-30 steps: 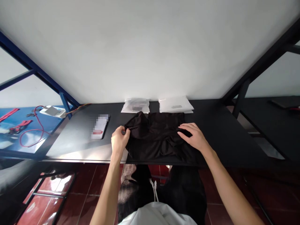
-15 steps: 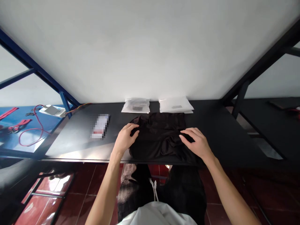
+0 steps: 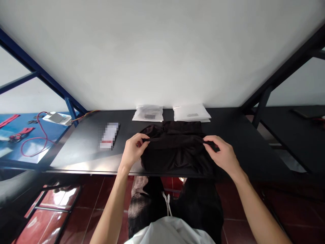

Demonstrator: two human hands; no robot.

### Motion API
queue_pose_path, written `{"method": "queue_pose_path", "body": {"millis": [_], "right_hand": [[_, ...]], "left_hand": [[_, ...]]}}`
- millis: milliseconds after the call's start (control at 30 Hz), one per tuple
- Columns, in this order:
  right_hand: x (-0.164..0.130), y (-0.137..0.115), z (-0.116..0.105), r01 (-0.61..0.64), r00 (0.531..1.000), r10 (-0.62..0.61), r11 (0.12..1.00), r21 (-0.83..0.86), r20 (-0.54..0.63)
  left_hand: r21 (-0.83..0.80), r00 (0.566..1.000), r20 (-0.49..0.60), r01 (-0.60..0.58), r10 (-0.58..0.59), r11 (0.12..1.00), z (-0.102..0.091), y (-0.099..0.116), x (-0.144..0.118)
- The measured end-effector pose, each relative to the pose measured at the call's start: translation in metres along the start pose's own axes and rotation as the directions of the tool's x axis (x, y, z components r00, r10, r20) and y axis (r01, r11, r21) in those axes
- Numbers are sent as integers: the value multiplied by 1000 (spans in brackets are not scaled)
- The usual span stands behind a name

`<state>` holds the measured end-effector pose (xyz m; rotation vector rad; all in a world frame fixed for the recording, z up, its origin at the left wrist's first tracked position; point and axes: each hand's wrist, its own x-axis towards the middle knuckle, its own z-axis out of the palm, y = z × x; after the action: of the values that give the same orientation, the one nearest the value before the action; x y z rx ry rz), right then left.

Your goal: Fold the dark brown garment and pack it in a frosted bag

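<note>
A black garment (image 3: 175,154) lies folded and creased on the black table (image 3: 243,145), close to its front edge. My left hand (image 3: 134,145) pinches the garment's left side between thumb and fingers. On the opposite side, my right hand (image 3: 220,150) grips the fabric in the same way. Between both hands a band of the cloth is drawn fairly straight. What kind of garment it is cannot be made out.
Behind the garment, against the wall, lie a translucent pouch (image 3: 148,113) and a second white pouch (image 3: 191,113). A blurred-out phone-like object (image 3: 109,135) is on the left. A blue table (image 3: 12,149) holds a white box (image 3: 57,118), a red cable and red straps.
Both hands have closed on the garment's sides, where before their fingers were apart. The cloth between them is pulled straighter, and my right hand has shifted slightly to the right.
</note>
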<state>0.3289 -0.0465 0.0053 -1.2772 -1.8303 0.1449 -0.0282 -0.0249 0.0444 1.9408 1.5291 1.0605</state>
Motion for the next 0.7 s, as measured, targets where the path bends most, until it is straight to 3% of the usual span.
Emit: {"method": "queue_pose_path", "body": {"millis": [100,233,467,700], "right_hand": [[3,-9,-16,82,994,-83,997,-12,-68],[-9,-14,-29,194,979,-199,978,-77,-55],[-59,-7,-19,249,967,-245,967,-56,67],[-87,-8,-14,248,963,-243,968,-32,117]], "left_hand": [[-108,999,38,-3,7,994,-4,7,-10],[-77,982,142,-116,127,990,-7,10,-30],[125,915,350,-259,201,958,-9,-9,-57],[206,882,434,-298,186,932,-13,-3,-46]]}}
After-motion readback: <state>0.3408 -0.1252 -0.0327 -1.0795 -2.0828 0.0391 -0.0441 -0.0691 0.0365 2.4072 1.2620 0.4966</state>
